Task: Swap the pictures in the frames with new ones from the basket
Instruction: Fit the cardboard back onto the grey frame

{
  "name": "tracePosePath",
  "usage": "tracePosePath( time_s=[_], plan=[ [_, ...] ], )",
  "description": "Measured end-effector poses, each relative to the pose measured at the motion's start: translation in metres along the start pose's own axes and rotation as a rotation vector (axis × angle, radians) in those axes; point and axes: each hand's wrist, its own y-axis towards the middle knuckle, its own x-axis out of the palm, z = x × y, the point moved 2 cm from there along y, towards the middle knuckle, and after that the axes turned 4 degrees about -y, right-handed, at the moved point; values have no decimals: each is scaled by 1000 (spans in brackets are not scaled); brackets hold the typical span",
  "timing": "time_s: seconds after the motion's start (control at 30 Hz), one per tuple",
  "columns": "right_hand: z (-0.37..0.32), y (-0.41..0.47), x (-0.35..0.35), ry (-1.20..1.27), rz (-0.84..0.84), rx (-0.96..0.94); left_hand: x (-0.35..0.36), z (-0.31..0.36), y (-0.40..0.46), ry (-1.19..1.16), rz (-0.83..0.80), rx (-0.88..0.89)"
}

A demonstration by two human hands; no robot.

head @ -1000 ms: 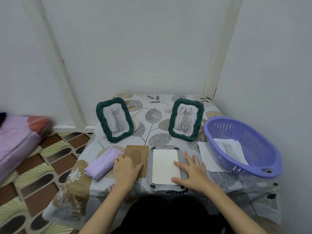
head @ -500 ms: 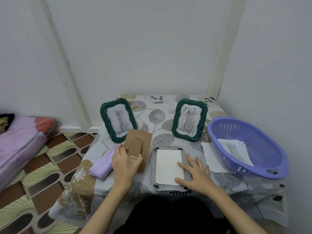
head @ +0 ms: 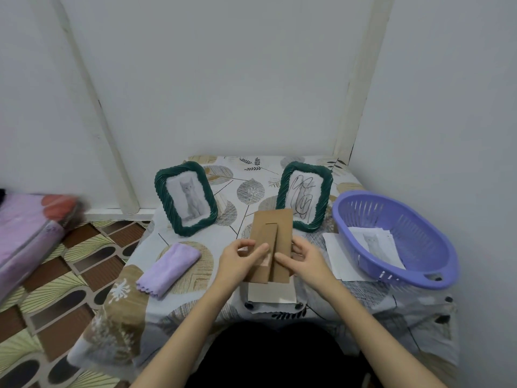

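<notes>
Both of my hands hold a brown cardboard backing board (head: pixel 272 228) with a fold-out stand, tilted above the table's front middle. My left hand (head: pixel 240 257) grips its left edge and my right hand (head: pixel 303 257) its right edge. Under the board lies a face-down frame (head: pixel 272 302) with a white sheet (head: pixel 272 294) in it. Two green rope-edged frames stand at the back: the left frame (head: pixel 186 198) shows a grey cat, the right frame (head: pixel 305 196) a black scribble. A purple basket (head: pixel 397 236) at the right holds cat pictures (head: pixel 375 243).
A folded lilac cloth (head: pixel 169 266) lies at the front left of the leaf-patterned tablecloth (head: pixel 251 189). A loose white sheet (head: pixel 334 254) lies beside the basket. White walls close in behind and to the right. A pink bundle (head: pixel 25 228) sits on the patterned floor at the left.
My left hand lifted the backing board off the table and carried it right, over the face-down frame. My right hand left the white sheet and took the board's right edge.
</notes>
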Motion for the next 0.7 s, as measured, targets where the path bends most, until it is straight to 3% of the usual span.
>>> tracePosePath(
  time_s=[0.17,0.3,0.53,0.7],
  plan=[
    [9,2,-7,-150,139,15,-10,-8,5,29,-81,71],
    [21,4,-7,-235,159,69,-12,-15,12,65,-92,78],
    [20,4,-6,-368,-4,117,-18,-21,21,341,-149,155],
    [27,6,-1,-519,-18,80,-20,-26,24,492,-178,172]
  ],
)
